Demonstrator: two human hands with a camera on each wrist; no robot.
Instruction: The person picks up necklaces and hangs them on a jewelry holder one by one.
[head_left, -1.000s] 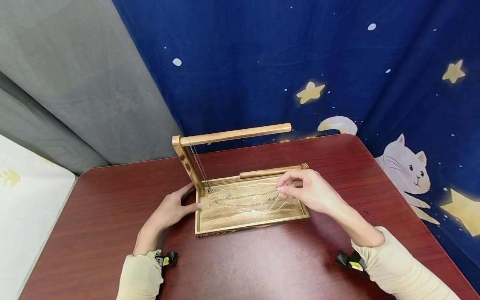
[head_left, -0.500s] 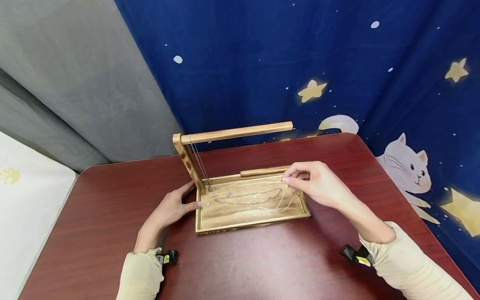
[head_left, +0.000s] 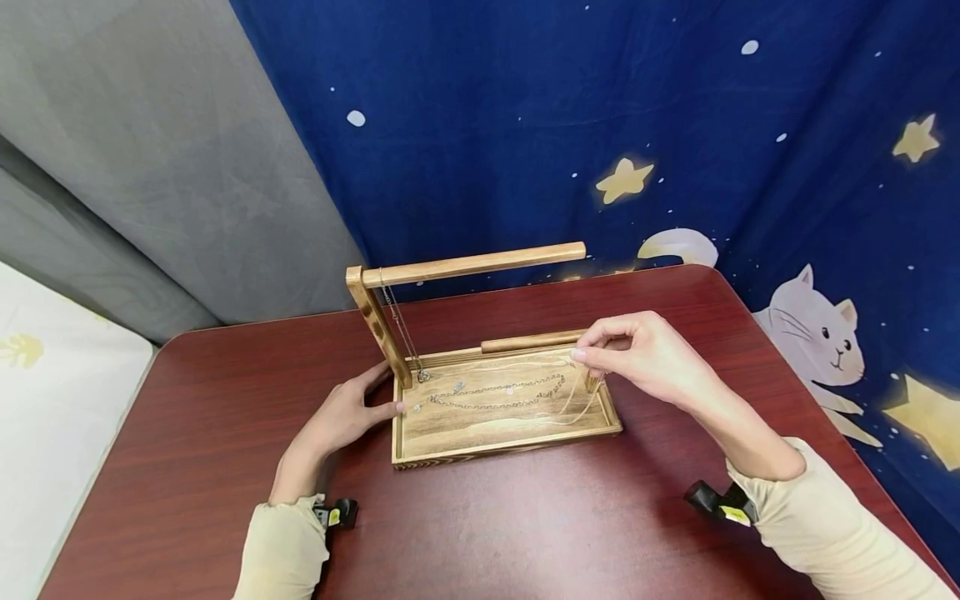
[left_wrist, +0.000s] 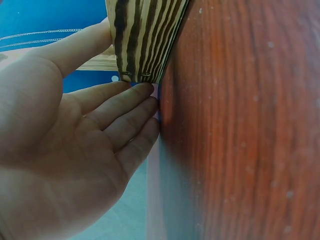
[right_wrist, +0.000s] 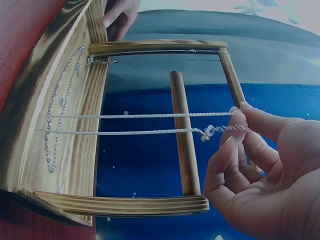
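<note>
Pinching a thin chain [right_wrist: 150, 116] in the right hand [head_left: 660, 358], dangling two strands over a wooden tray's [head_left: 480, 451] right part, perhaps reaching its floor. Touching its left end with the straight-fingered left hand [head_left: 341, 421]. Facing a linked chain [head_left: 495, 407] lying inside and a necklace [head_left: 402, 325] hanging from the bar [head_left: 472, 266].

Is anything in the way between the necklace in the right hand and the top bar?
Nothing I can see. The right hand pinches the pale necklace, and the free end of the top bar is bare. Another necklace hangs at that bar's other end, beside the tall post.
</note>
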